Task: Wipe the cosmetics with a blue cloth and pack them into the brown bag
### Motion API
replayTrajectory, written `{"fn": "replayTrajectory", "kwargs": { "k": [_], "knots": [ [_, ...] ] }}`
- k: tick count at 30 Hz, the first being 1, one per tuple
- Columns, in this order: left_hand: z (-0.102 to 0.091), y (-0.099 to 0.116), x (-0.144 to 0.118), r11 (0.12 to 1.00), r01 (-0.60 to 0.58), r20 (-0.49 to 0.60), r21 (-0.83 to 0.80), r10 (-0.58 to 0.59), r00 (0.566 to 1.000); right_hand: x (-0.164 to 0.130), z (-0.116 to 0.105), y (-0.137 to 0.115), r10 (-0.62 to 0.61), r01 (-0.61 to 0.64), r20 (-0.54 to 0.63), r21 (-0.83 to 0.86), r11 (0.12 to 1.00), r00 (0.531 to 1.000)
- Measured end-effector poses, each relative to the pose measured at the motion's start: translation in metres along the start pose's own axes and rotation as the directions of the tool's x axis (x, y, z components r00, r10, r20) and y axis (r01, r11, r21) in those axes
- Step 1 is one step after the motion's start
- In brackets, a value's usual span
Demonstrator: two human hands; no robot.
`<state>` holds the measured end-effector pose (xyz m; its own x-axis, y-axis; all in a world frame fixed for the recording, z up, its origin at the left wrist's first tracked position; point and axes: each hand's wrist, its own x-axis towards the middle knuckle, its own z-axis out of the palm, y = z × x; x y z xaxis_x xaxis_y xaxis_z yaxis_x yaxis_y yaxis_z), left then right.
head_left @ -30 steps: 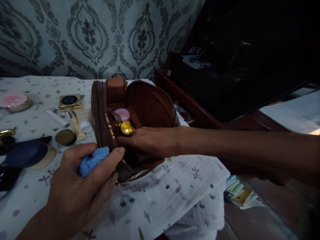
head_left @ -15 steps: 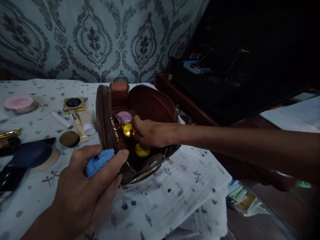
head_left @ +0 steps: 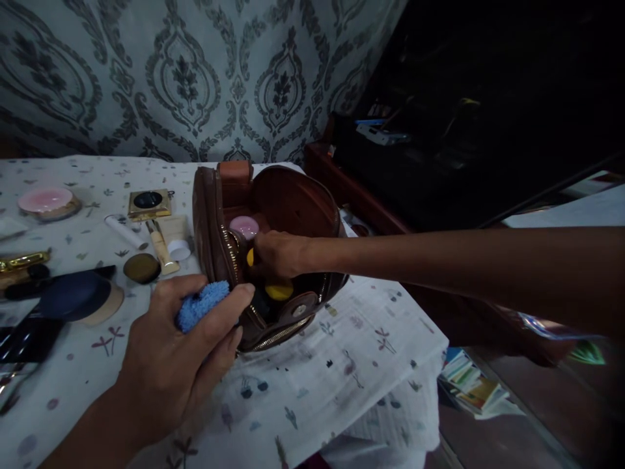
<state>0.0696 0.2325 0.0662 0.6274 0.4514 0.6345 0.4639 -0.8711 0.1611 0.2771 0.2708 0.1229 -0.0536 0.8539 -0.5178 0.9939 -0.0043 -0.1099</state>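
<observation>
Gold lid [head_left: 250,256] now under right hand [head_left: 276,255]

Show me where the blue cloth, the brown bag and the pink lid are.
blue cloth [head_left: 199,306]: head view, fluffy middle part.
brown bag [head_left: 293,202]: head view, inner side of open flap.
pink lid [head_left: 245,226]: head view, top face.

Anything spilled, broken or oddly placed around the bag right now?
Nothing spilled or broken shows. The brown bag lies tipped on its side, unzipped, the right hand inside among jars; the left hand holds a blue cloth against its rim.

Right hand [head_left: 276,255] inside brown bag [head_left: 293,202]
</observation>
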Motion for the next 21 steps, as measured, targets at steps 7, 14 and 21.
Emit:
{"fn": "replayTrajectory", "kwargs": {
  "k": [7, 14, 21],
  "knots": [
    [0.0, -0.001, -0.001, 1.0, -0.008, 0.006, 0.006, 0.008, 1.0, -0.007, -0.007, -0.001, 0.046, -0.044, 0.111, -0.027, 0.999, 0.993],
    [0.005, -0.003, -0.005, 1.0, 0.015, -0.037, -0.022, -0.016, 0.999, -0.012, -0.02, 0.0, -0.042, 0.057, 0.114, -0.127, 0.99, 0.993],
    [0.002, -0.001, -0.001, 1.0, -0.008, -0.008, -0.012, 0.008, 1.0, 0.014, -0.03, 0.008, -0.086, 0.052, -0.151, -0.219, 0.974, 0.985]
  ]
}}
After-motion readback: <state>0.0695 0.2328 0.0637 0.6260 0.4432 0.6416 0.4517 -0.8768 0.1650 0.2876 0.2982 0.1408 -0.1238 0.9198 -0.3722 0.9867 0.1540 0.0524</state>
